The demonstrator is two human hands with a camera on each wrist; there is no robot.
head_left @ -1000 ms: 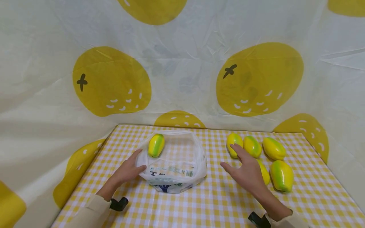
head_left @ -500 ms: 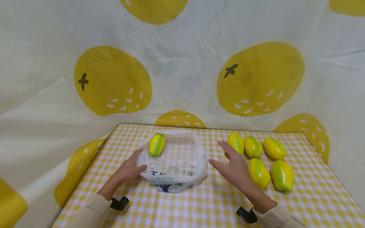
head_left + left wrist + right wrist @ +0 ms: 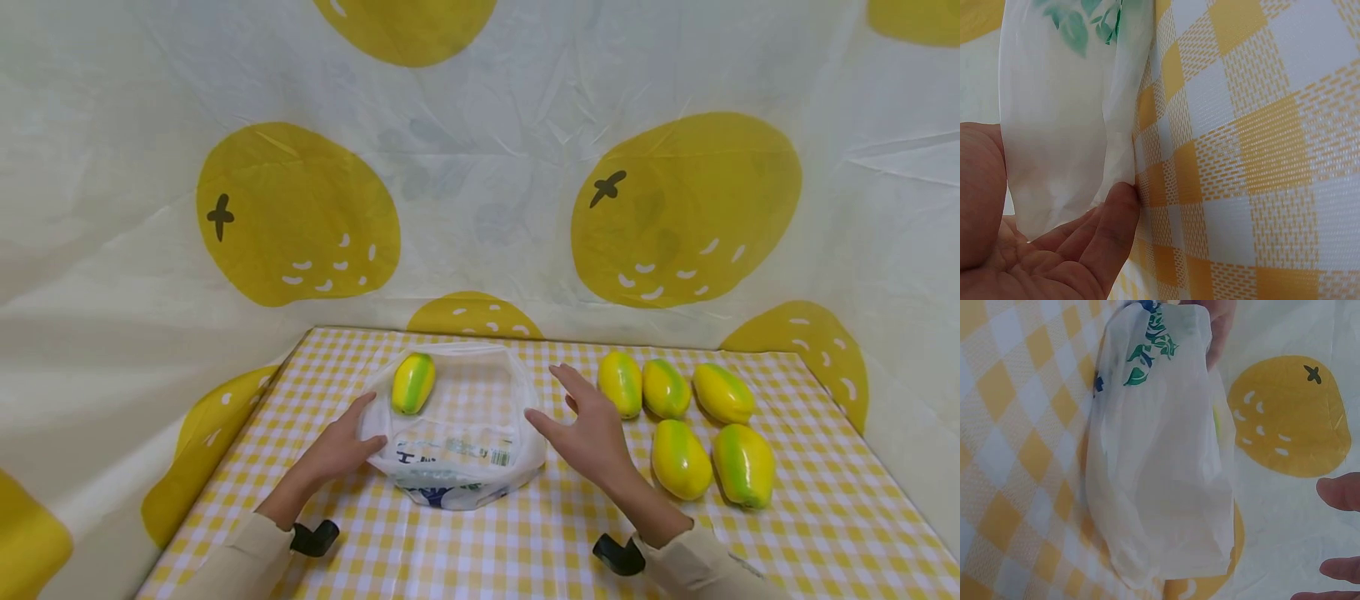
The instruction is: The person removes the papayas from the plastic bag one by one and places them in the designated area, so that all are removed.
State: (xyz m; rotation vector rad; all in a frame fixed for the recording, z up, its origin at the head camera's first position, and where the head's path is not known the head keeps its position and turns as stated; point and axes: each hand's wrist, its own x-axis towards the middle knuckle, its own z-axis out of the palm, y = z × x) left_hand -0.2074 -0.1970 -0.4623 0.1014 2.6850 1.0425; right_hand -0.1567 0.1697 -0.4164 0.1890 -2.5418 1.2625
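A white translucent plastic bag [image 3: 528, 442] with its mouth held wide sits on the table, and one yellow papaya [image 3: 412, 383] with a green stripe lies inside at its back left. My left hand [image 3: 341, 442] holds the bag's left side, thumb over the rim and fingers outside; in the left wrist view the bag wall [image 3: 1060, 125] runs between thumb and fingers. Beside the bag's right rim is my right hand [image 3: 592, 429], thumb and fingers spread with nothing between them. From the right wrist, its fingertips [image 3: 1341, 490] show apart from the bag.
Several more papayas [image 3: 681, 458] lie in two rows on the table's right, the nearest just behind my right hand. A yellow-and-white checked cloth [image 3: 480, 558] covers the table. Behind it hangs a pale curtain [image 3: 487, 208] printed with big yellow fruit.
My right hand has moved left from over the papayas to the bag's right rim, uncovering the fruit behind it. The left hand and the bag stay in place.
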